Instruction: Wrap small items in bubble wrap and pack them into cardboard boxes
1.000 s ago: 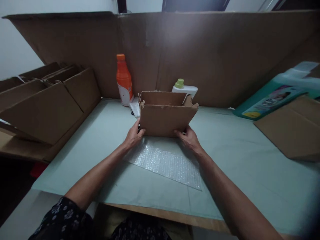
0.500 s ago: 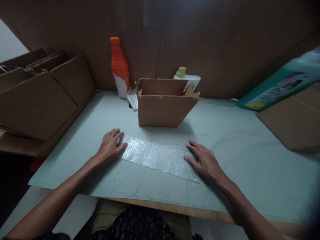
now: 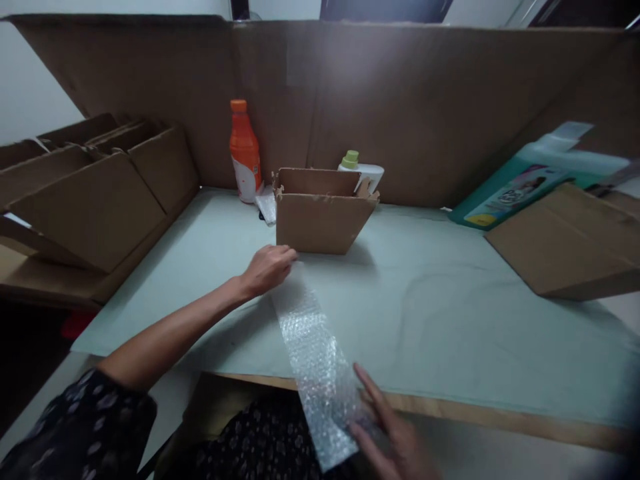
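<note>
Left fingers pinch bubble wrap at its far end, right fingers spread at its near end.

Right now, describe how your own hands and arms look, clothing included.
The left hand is bare, with no glove, and the left forearm shows no watch or band. Above it comes a dark sleeve printed with small pale flowers. The right hand is gloveless too, though blurred; its forearm and any sleeve are out of view.
</note>
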### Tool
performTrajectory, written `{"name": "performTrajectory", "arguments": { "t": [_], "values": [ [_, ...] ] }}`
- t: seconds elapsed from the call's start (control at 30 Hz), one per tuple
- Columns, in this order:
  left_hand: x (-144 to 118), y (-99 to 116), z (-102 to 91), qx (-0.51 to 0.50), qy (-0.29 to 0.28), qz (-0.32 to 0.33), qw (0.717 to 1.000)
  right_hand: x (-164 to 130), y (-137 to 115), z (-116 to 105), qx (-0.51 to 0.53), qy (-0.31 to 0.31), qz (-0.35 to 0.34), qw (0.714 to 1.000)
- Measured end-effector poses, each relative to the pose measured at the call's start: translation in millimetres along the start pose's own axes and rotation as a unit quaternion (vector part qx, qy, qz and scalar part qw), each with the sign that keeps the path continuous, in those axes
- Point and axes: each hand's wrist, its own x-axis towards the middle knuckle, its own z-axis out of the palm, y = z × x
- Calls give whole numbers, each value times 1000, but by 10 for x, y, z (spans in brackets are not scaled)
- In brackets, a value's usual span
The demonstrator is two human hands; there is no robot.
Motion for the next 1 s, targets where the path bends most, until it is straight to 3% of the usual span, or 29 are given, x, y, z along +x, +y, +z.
{"name": "performTrajectory", "arguments": {
  "t": [0.1,0.2,0.3,0.37,0.43,0.5,0.57,0.67,0.77,0.87,1.0],
  "values": [
    [370,230,182,-5,-4,51,999,-127,-41,306,44,-72,-15,996],
    [303,403,268,-41,13,63,997,-127,-80,424,71,-94,26,993],
    [-249,522,142,-195,-15,49,979,-84,-116,324,118,-80,83,986],
    [-721,606,-29,-357,-70,24,931,8,-156,202,202,-84,81,972],
    [-1112,706,-177,-493,-113,-25,862,187,-222,97,310,-88,65,945],
    [-1334,816,-215,-549,-113,-75,825,443,-301,44,391,-82,59,915],
    [-1381,918,-124,-510,-71,-153,844,707,-364,44,427,-58,58,900],
    [-1256,998,123,-362,-22,-265,893,933,-374,87,431,-2,65,900],
    [-1130,977,287,-261,-43,-283,922,874,-291,87,340,73,58,936],
    [-1106,932,334,-220,-53,-270,936,729,-197,66,130,120,-57,983],
    [-1131,917,336,-196,-37,-249,948,767,-124,145,-98,137,-223,960]
  ]
}}
